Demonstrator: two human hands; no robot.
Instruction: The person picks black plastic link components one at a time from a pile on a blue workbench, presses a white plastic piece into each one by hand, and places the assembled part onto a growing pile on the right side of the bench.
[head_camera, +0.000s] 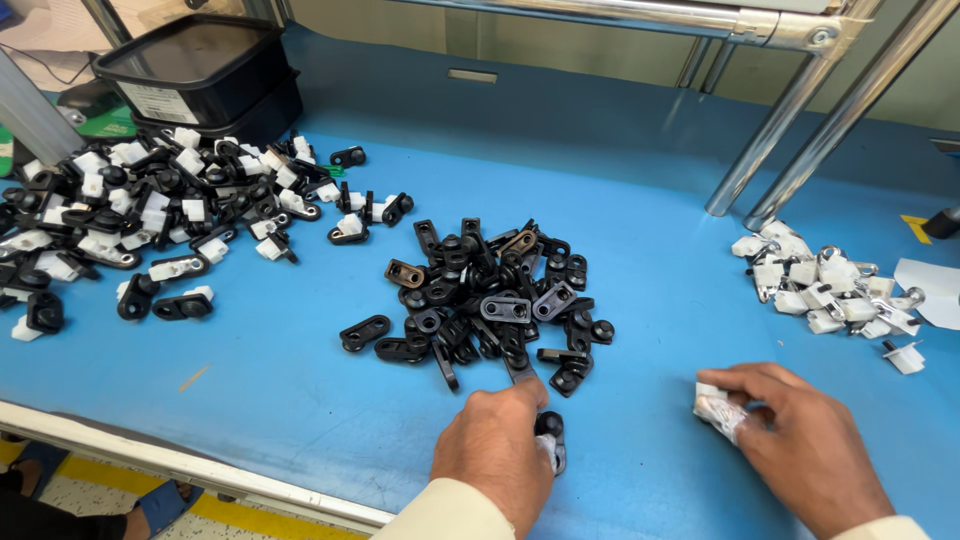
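Near the front edge of the blue desk (300, 390), the left hand (495, 450) has its grip pressed together on a small black plastic bracket (551, 428), which seems to carry a white insert at its lower end; the piece rests on or just above the desk. The right hand (795, 440), towards the front right corner, pinches a small white clip (718, 410) between thumb and fingers. Just behind the left hand lies a loose heap of black brackets (480, 300); a pile of assembled black-and-white pieces (140, 220) sits at the left edge, and more white clips (830, 285) at the right edge. The bracket looks light, stiff and smooth, so it is likely to slip if gripped on its flat faces; pinching it across the narrow edges near the holed end should hold it best.
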